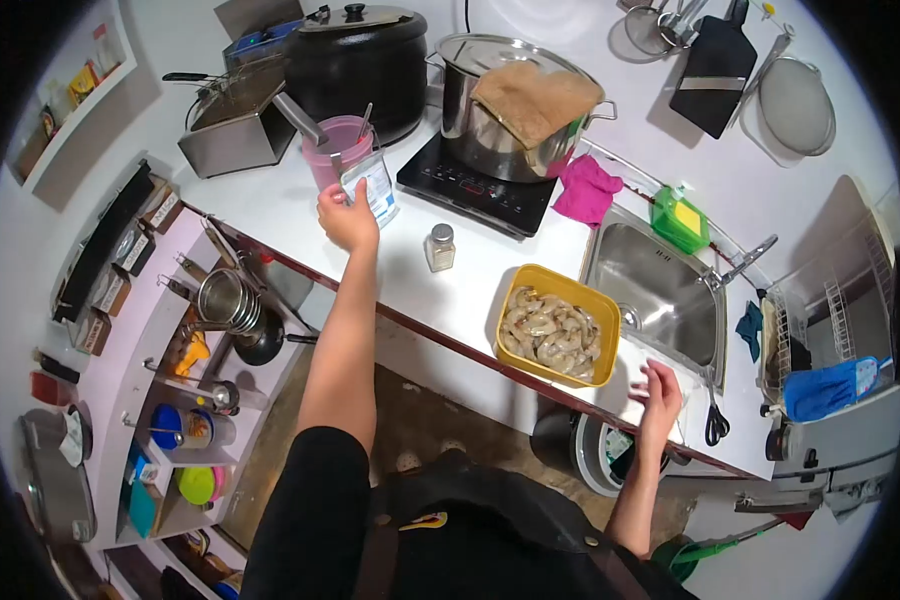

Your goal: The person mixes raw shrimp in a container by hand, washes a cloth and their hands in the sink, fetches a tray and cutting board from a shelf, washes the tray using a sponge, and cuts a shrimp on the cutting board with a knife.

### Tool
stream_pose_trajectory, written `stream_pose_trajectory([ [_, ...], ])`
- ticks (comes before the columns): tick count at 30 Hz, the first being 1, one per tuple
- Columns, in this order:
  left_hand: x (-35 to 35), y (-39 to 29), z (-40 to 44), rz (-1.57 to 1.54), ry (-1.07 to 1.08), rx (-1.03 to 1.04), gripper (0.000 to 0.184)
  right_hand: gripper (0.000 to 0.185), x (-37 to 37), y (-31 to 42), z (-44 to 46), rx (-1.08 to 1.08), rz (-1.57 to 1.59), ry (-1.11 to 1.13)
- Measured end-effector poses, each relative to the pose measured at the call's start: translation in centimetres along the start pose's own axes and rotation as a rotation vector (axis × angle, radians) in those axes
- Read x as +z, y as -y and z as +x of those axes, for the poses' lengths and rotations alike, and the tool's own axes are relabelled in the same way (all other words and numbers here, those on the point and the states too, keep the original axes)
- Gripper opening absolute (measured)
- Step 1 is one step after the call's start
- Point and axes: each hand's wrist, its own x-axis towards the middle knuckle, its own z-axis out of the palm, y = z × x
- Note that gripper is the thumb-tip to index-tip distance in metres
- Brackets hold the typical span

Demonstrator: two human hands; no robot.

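Observation:
My left hand (350,218) is closed on a clear plastic packet (381,200) with a white and blue label, held above the counter beside a pink plastic container (332,160). A utensil handle sticks up out of that container. A small glass shaker (440,248) with a metal lid stands to the right of my left hand. At the counter's front sits a yellow tub (507,335) full of raw shrimp (555,335). Just right of the tub, my right hand (658,400) hovers with loosely bent fingers apart, holding nothing.
A large steel pot (460,110) with a brown cloth stands on a black induction cooker (465,190). The sink (660,275) is at the right, with black scissors (716,424) near the front edge. A deep fryer (232,135) and black pot (355,75) stand at the back left.

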Motion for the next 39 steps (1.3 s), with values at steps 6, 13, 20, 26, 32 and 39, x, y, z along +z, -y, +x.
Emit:
stream_pose_trajectory([
  [6, 0.8, 2.6, 0.7, -0.262, 0.205, 0.25, 0.016, 0.019, 12.7, 6.8, 3.9, -0.345, -0.162, 0.371],
  [13, -9.6, -3.7, -1.4, -0.319, 0.275, 0.226, 0.019, 0.071, 26.9, 5.3, 9.7, -0.805, -0.479, 0.915],
  [20, -28.0, -6.8, 0.9, -0.252, 0.446, 0.067, 0.019, 0.06, 31.3, 4.4, 12.3, -0.545, -0.455, 1.266],
  [26, -40.7, -7.6, 2.1, 0.225, 0.351, 0.034, 0.014, 0.037, 31.9, 6.1, 11.5, -0.574, -0.527, 1.255],
  [32, -46.8, -4.8, 7.1, 0.29, 0.241, -0.064, 0.018, 0.031, 36.0, 18.7, 1.8, -0.535, -0.493, 1.411],
  [39, -48.7, -1.8, 16.0, 0.443, 0.274, 0.233, 0.023, 0.03, 51.4, 28.3, -8.1, -0.801, -0.103, 1.427],
])
